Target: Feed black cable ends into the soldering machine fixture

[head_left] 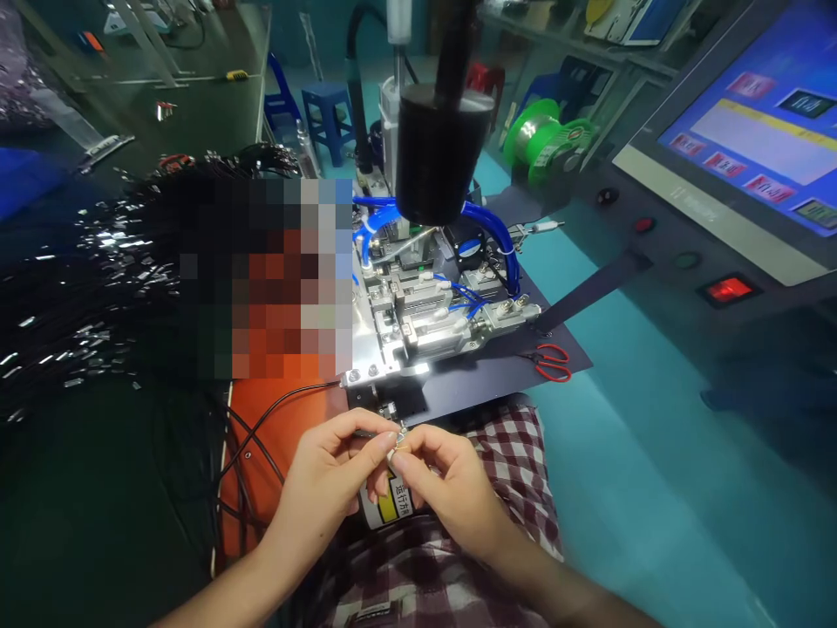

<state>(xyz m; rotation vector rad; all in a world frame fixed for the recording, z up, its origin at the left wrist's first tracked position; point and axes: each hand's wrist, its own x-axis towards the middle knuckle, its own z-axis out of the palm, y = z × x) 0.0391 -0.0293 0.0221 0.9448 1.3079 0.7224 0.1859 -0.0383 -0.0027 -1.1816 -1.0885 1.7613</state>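
Both hands meet at the lower middle of the head view, in front of the machine's near edge. My left hand (pixel 340 458) pinches a small shiny part (pixel 401 433) between thumb and index finger. Close against it, my right hand (pixel 445 471) has its thumb and index finger on the same small part, from the right side. The part's exact shape is too small to tell. Behind and below the fingers is a black cylinder with a white and yellow label (pixel 385 508).
Beyond the hands stands a metal machine (pixel 425 318) with blue tubes. Red-handled scissors (pixel 553 362) lie on its dark base plate (pixel 484 384). A control panel with a screen (pixel 751 131) is at the right, a green spool (pixel 546 144) behind. Black cables (pixel 261 419) hang at the left, over an orange surface.
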